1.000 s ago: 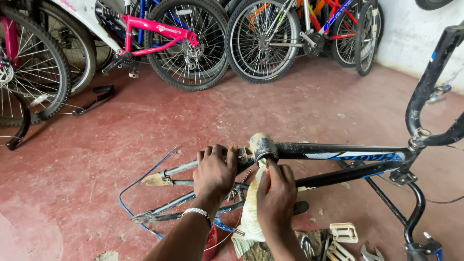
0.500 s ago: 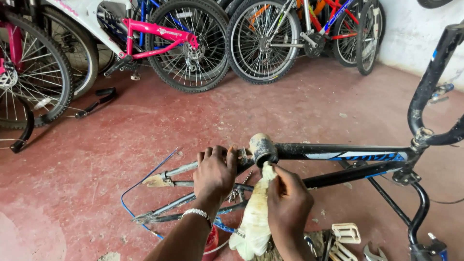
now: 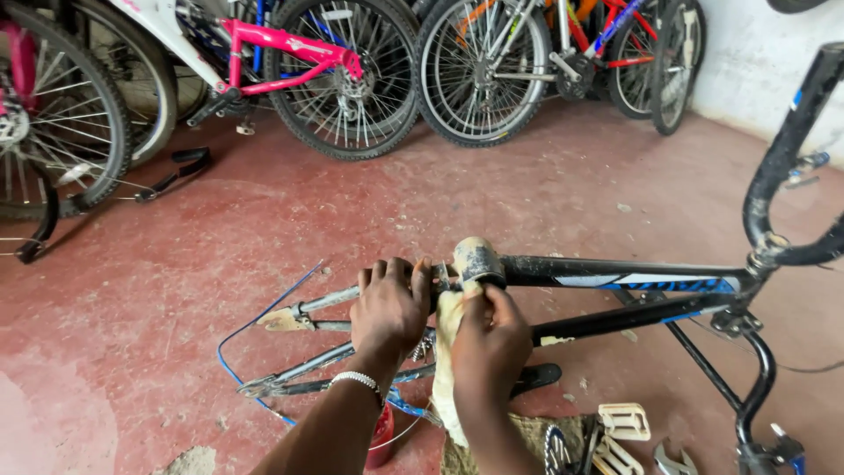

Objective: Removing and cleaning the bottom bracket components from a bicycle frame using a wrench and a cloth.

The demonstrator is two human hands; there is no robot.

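Head view, single entry.

- Left hand (image 3: 389,308): fingers curled shut over the rear stays where they meet the bottom bracket shell (image 3: 478,261) of the bicycle frame (image 3: 633,274), bracing it. A metal bracelet sits on the wrist.
- Right hand (image 3: 489,345): closed on a pale rag (image 3: 447,327), pressing it against the shell just above the knuckles; the rag's tail hangs down past the wrist.
- Bicycle frame: black with blue and white markings, lying stripped and inverted over the red floor (image 3: 220,264), running from the hands out to the right, where the head tube rises.
- Blue cable (image 3: 264,317): looped on the floor to the left of the left hand.
- White pedals (image 3: 622,420) and a spanner (image 3: 675,459): on the floor, right of and below the right hand.
- Parked bicycles, one with a pink frame (image 3: 290,48): well beyond both hands, along the far side.

Step judged in hand: wiping the shell clean. Next move likely calls for turning the rag around the shell while the left hand keeps the frame from rolling.
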